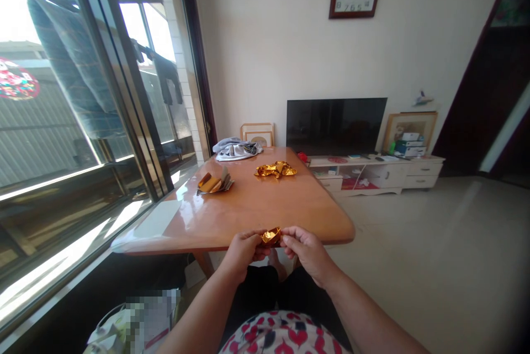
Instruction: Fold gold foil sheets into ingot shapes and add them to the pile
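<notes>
**A:** Sunny living room, big window [83,94] left of the wooden table [256,205], TV [336,125] beyond its far end. So what's on the table?

**B:** Going left to right: a stack of gold sheets [213,183] on the left side, a crumpled cloth [237,149] at the far end, and a pile of folded gold pieces [275,169] around the middle.

**A:** And the hands?

**B:** They're just in front of the table's near edge. The left hand [242,252] and right hand [306,252] are each closed in a pinch on one end of a gold foil piece [271,236]. Its long axis runs sideways along that edge, with the right end a bit higher.
</notes>
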`<state>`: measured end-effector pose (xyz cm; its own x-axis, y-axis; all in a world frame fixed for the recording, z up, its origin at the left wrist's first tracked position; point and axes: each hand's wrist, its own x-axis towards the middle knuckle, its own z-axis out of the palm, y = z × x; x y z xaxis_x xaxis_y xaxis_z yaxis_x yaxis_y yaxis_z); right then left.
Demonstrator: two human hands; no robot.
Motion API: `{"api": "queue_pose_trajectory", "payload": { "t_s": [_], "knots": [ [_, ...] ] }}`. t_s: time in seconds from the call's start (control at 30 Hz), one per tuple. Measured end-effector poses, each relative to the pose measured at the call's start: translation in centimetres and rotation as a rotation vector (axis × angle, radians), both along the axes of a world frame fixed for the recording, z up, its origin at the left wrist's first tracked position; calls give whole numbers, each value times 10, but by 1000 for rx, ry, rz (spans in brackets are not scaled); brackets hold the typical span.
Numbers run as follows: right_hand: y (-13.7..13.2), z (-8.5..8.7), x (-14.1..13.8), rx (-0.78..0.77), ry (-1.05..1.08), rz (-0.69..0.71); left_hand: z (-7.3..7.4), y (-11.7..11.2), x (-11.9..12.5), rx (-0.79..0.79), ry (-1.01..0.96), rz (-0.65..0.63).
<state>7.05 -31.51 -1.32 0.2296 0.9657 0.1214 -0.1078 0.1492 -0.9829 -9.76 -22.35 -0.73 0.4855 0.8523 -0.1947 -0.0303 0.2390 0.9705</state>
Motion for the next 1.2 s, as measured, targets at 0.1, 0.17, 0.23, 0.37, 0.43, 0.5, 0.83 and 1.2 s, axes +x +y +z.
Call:
{"api": "queue_pose_trajectory", "payload": {
  "t_s": [0.1, 0.17, 0.23, 0.37, 0.43, 0.5, 0.83, 1.2],
  "knots": [
    [-2, -1, 1, -46, 45, 17, -2, -1, 0, -79, -39, -58],
    [-3, -2, 1, -74, 87, 40, -2, -2, 0, -107, -43, -72],
    [-3, -3, 2, -91, 124, 65, -1, -4, 1, -118, -32, -80],
    [-3, -7, 4, -126, 166, 92, 2, -7, 2, -98, -5, -56],
    [-3, -9, 5, -133, 162, 99, 4, -8, 3, -77, -4, -41],
    [-3, -11, 5, -132, 141, 97, 6, -9, 4, -61, -16, -52],
    [-8, -10, 7, -94, 147, 157, 11, -5, -8, -89, -187, -245],
    [-9, -11, 7, -107, 148, 175, 12, -7, -10, -52, -224, -278]
  ]
}}
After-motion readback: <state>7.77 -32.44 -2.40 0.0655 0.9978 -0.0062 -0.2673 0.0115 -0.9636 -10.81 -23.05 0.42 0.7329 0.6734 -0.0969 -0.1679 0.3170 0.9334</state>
